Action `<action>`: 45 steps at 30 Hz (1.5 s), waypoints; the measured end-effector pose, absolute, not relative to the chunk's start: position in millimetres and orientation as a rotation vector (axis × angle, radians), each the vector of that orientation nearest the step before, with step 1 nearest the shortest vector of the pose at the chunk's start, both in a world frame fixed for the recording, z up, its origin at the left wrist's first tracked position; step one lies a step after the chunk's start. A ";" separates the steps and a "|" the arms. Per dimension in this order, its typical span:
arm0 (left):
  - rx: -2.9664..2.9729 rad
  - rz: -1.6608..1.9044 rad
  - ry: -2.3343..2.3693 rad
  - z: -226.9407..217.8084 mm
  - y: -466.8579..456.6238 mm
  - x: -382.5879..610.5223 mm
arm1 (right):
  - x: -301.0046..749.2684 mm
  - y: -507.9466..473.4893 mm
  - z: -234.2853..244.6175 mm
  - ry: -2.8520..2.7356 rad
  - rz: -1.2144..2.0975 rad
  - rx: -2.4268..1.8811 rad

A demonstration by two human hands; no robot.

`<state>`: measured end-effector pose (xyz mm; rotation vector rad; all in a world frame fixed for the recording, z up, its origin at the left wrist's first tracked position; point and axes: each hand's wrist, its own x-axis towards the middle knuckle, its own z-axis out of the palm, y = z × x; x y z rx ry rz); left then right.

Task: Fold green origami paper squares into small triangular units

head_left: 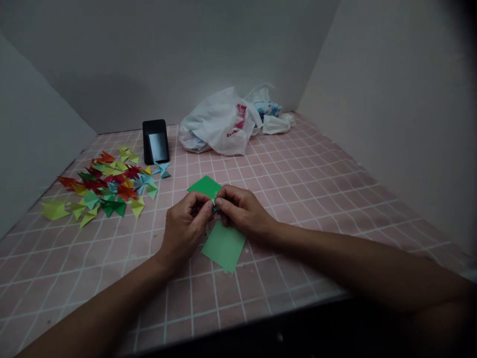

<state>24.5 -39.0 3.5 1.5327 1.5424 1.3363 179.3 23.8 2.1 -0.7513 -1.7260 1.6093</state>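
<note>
My left hand (188,223) and my right hand (244,211) meet at the middle of the table. Both pinch a small piece of folded paper (214,200) between thumbs and fingertips; most of it is hidden by the fingers. Just beyond the hands a bright green paper sheet (204,185) lies partly covered. Below the fingers, a lighter green square sheet (224,247) rests flat on the tablecloth, its upper part beneath my right hand.
Several folded paper birds (108,186) in many colours are heaped at the left. A black phone (155,141) leans upright behind them. White plastic bags (219,122) lie by the back wall. A pink checked cloth (313,199) covers the table, with walls on three sides.
</note>
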 end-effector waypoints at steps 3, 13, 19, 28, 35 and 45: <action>1.565 1.343 1.533 3.7 -39.2 23.8 | 179.8 23.9 1.1 -1.736 1.596 -0.738; 1.525 1.453 1.515 -4.1 -37.1 23.0 | 178.8 25.0 -1.4 -1.735 1.571 -0.647; 1.515 1.427 1.492 -1.0 -38.5 24.8 | 178.8 24.9 0.2 -1.774 1.512 -0.671; 1.524 1.467 1.491 -2.3 -38.2 24.9 | 179.2 24.1 1.4 -1.756 1.599 -0.694; 1.448 1.460 1.448 5.6 -39.6 27.4 | 179.1 23.5 2.4 -1.710 1.706 -0.678; 1.508 1.419 1.491 6.8 -39.2 26.5 | 179.2 23.7 3.6 -1.661 1.772 -0.700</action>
